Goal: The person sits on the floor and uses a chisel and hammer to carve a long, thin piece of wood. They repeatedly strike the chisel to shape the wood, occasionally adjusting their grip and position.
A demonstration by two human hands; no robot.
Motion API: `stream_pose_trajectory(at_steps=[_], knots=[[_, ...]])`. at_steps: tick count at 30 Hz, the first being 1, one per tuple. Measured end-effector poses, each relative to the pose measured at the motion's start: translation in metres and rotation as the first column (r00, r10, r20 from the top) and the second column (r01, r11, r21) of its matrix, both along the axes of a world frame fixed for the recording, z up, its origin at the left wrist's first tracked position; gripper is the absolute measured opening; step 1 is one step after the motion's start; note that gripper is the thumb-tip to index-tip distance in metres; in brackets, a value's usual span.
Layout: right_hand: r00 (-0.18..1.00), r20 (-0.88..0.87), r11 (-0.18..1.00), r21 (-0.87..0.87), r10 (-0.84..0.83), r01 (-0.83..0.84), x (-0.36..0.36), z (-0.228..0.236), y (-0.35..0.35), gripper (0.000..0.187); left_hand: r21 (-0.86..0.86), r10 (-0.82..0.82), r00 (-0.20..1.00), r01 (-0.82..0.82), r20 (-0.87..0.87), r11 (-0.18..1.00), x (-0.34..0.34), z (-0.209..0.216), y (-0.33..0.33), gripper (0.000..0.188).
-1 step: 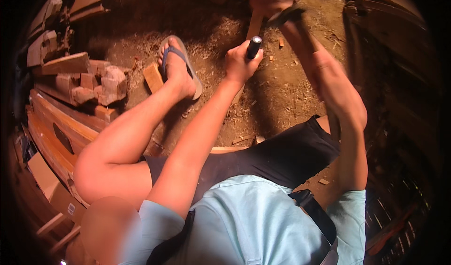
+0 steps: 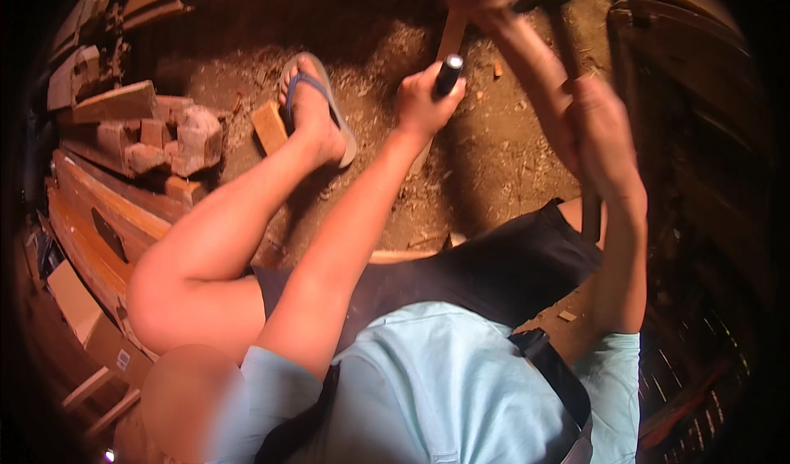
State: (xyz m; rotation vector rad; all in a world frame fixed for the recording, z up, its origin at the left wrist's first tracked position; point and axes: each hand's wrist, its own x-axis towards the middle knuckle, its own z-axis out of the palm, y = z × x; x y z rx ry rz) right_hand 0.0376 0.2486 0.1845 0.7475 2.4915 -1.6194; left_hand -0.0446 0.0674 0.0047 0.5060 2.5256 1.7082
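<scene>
My left hand (image 2: 421,102) is wrapped around the upright black handle of a chisel (image 2: 449,75), with its bright round end facing up. The blade is hidden beneath the fist. Under and beyond that hand lies a narrow piece of wood (image 2: 452,36) on the ground. My right hand (image 2: 605,130), slightly blurred, grips a hammer (image 2: 563,40) by its shaft. The dark hammer head is to the right of the chisel and farther off, near my right foot, apart from the handle. The shaft's lower end sticks out below my right fist.
Dirt ground (image 2: 502,167) is scattered with wood chips. A small wood block (image 2: 268,128) lies beside my sandalled left foot (image 2: 309,106). Stacked timber offcuts (image 2: 197,139) and long boards (image 2: 107,225) stand at the left, with a cardboard box (image 2: 115,350) nearer. Dark planks (image 2: 675,44) line the right.
My right hand and the hammer have shifted to the right and a little farther away, so the hammer head is farther from the chisel. My left hand has barely moved.
</scene>
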Motion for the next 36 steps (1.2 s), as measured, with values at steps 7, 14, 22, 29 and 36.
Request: stream_pose_trajectory(at_steps=[7, 14, 22, 29, 36], knots=[[0.987, -0.142, 0.969, 0.245, 0.074, -0.038, -0.016, -0.009, -0.012, 0.036, 0.026, -0.073, 0.992, 0.071, 0.103, 0.997, -0.004, 0.008, 0.003, 0.022], [0.981, -0.166, 0.987, -0.143, -0.096, 0.073, -0.027, 0.024, -0.01, 0.038, -0.107, -0.036, 0.982, 0.056, 0.186, 0.993, 0.014, -0.01, -0.011, 0.022], [0.967, 0.105, 0.958, -0.149, -0.23, 0.244, 0.032, 0.028, -0.031, 0.031, 0.22, 0.012, 0.834, -0.16, 0.552, 0.962, -0.01, 0.021, -0.007, 0.027], [0.905, 0.418, 0.853, -0.5, 0.085, 0.151, 0.095, -0.061, -0.038, 0.025, -0.004, 0.075, 0.986, -0.076, 0.147, 0.997, -0.016, 0.014, -0.022, 0.031], [0.77, 0.576, 0.91, 0.102, 0.275, -0.401, 0.086, -0.091, -0.053, 0.041, -0.254, 0.026, 1.0, -0.022, 0.012, 0.967, 0.0, -0.001, -0.043, 0.032]])
